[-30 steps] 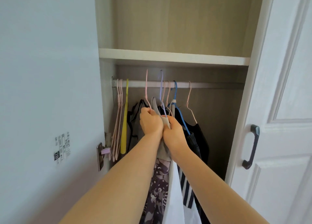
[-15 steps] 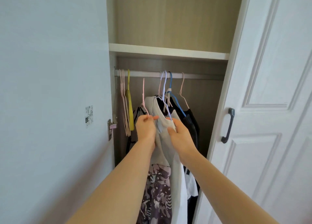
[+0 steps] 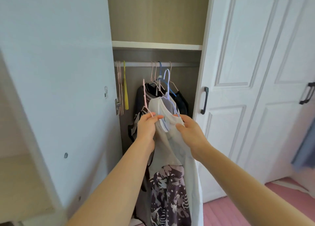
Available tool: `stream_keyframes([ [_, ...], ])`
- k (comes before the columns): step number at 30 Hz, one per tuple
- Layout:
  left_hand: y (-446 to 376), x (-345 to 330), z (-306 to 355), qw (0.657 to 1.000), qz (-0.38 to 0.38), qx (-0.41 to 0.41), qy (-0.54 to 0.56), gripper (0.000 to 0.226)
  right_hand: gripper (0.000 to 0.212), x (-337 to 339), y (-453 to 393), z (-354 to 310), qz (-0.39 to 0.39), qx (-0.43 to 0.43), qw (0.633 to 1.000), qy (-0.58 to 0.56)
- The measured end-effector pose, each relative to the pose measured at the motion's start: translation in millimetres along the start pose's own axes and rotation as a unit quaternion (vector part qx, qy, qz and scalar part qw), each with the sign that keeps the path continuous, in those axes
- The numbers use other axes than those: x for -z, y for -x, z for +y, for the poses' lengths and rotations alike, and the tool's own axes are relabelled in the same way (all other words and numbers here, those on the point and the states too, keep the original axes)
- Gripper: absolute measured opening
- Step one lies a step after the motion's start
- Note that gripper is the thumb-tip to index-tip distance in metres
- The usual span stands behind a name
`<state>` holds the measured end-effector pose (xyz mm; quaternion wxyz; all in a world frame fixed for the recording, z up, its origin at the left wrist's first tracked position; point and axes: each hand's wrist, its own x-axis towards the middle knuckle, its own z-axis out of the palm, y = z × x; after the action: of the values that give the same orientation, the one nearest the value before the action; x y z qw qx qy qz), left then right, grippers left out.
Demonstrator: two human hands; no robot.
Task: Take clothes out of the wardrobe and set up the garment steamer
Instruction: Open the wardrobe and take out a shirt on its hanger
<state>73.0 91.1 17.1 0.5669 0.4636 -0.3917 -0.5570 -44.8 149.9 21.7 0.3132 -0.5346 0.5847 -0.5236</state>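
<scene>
Both hands, close together, pinch the limp, light white garment (image 3: 167, 123) at its shoulders, left hand (image 3: 146, 128) also on the pink hanger (image 3: 144, 96), right hand (image 3: 190, 132) by the lilac hanger (image 3: 167, 82) (best held there), just in front of the rail (image 3: 185, 64), where dark clothes (image 3: 180, 101) and the right door (image 3: 226, 89) crowd it.

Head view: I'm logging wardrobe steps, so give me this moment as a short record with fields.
left hand: pinches the pink hanger
right hand: grips the white garment at its shoulder
lilac hanger: hook off the rail, carrying the white garment
patterned garment: hangs below the hands
rail: dark clothes and a yellow hanger remain
steamer: not in view
</scene>
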Motion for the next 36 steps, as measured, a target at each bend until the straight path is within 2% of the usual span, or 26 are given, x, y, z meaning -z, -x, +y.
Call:
stream_keyframes([
  [3,34,8,-5,1.000,-0.018,-0.019,-0.018,0.017,0.030,9,38,-6,-0.004,0.000,1.000,-0.001],
  [8,89,25,-10,0.998,-0.060,-0.024,-0.016,0.009,0.031,18,99,-13,-0.002,-0.005,1.000,0.013],
  [10,112,32,-10,0.996,-0.083,-0.021,-0.020,0.018,0.032,20,123,-16,0.012,-0.014,1.000,0.008],
  [17,174,56,-13,0.990,-0.137,0.019,0.010,0.024,0.029,28,194,-28,0.044,-0.060,0.997,0.002],
  [24,218,83,-17,0.978,-0.194,0.056,0.044,0.020,0.025,19,254,-38,0.074,-0.063,0.995,0.021],
  [36,320,163,-9,0.968,-0.250,0.036,-0.015,0.028,0.032,-24,371,-62,0.109,-0.037,0.992,0.050],
])
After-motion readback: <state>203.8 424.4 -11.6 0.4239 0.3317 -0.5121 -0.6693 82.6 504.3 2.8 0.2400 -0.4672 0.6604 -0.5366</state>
